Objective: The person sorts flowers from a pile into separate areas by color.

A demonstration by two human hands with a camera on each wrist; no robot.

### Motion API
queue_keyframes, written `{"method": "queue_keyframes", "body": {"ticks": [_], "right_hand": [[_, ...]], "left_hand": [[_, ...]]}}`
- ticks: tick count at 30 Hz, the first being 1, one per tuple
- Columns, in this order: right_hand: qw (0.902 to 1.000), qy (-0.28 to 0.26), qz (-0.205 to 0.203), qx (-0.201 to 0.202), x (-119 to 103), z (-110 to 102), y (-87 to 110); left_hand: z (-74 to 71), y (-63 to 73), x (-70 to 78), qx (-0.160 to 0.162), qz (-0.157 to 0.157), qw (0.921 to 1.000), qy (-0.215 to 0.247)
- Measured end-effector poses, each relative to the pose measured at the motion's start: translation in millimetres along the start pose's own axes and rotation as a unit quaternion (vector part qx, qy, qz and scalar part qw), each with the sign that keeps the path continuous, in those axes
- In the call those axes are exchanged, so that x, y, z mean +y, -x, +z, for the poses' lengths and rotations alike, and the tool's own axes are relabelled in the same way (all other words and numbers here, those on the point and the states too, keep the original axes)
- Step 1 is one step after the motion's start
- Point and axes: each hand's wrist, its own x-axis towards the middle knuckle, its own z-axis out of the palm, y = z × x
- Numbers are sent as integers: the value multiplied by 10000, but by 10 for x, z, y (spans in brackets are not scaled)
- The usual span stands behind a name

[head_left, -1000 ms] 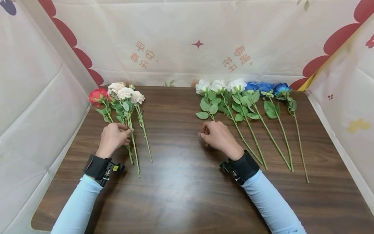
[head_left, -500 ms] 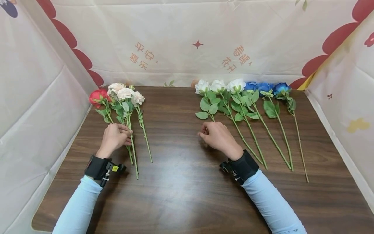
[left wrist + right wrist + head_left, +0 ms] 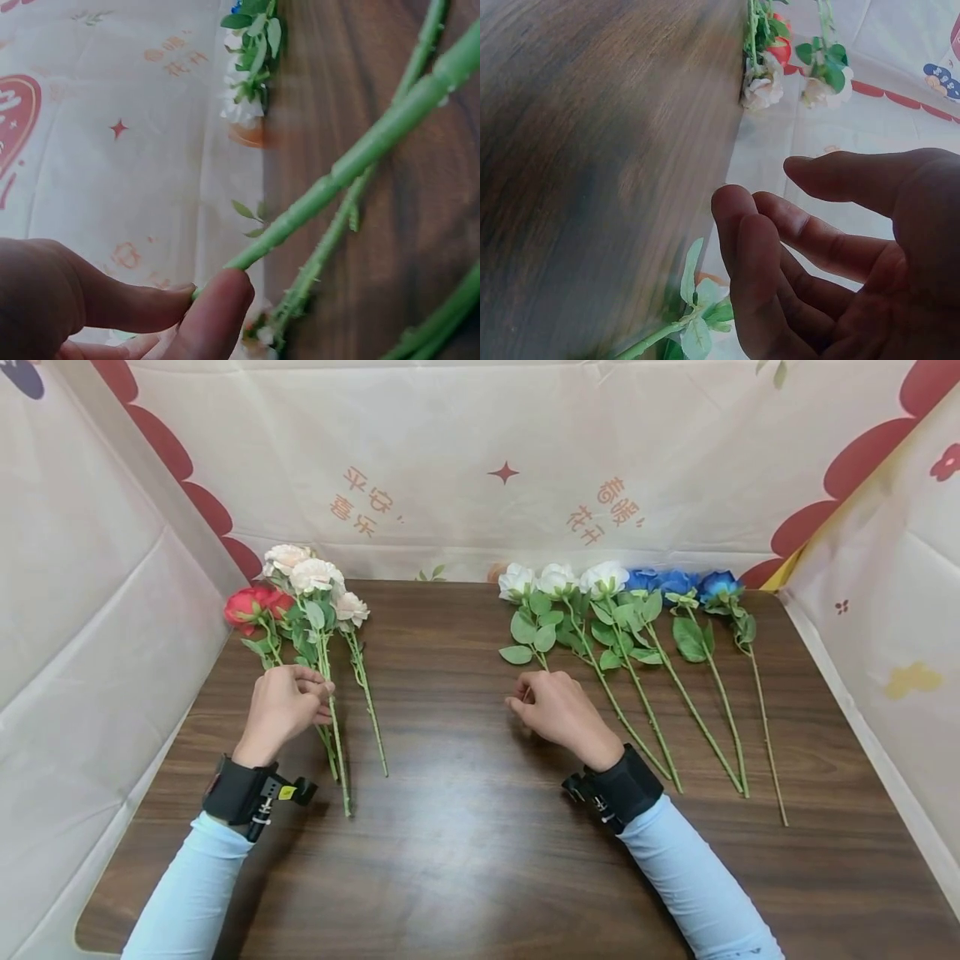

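My left hand [image 3: 288, 706] pinches the green stem of a pale pink flower [image 3: 313, 577] between thumb and fingertips. In the left wrist view the thumb and a finger meet on that stem [image 3: 322, 191], which slants up to the right. Its ruffled blooms stand above the red flowers [image 3: 251, 608] lying at the left. Beside it another pale pink flower [image 3: 351, 610] lies on the table. My right hand [image 3: 566, 714] stays near the leafy stems on the right, holding nothing. The right wrist view shows its thumb apart from the loosely curled fingers [image 3: 757, 247].
White roses [image 3: 557, 580] and blue roses [image 3: 718, 587] lie in a row at the right, stems pointing toward the front. All are on a dark wooden table [image 3: 450, 860]. A printed cloth [image 3: 450, 427] walls the back and both sides.
The left hand has raised the pale pink flower, its blooms shifting up and slightly left, apart from the one left lying. The right hand has stayed in place.
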Motion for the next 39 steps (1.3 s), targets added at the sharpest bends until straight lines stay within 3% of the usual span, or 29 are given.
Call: {"method": "queue_keyframes", "body": {"ticks": [5,9,17,21,27,34,39], "right_hand": [[10000,-48,-83,27,5,-28,-12],[9993,-306,-100,-165,-12,-48,-19],[9919,-1215,-39,-364,-60,-23,-31],[9839,-1742,41,-406,-88,14,-28],[9660,-2575,184,107,-77,71,-35],[9421,-3307,-129,531,-57,48,-35],[9280,-3638,-117,791,-70,-4,-11]], "left_hand": [[45,-15,95,52,172,9998,37],[168,-41,158,-187,227,9991,292],[667,-76,388,-857,402,9899,1054],[970,-44,577,-1066,634,9849,1205],[1308,-9,878,-1292,966,9793,1225],[1473,35,1082,-1562,1327,9672,1501],[1500,63,1144,-1621,1457,9642,1510]]}}
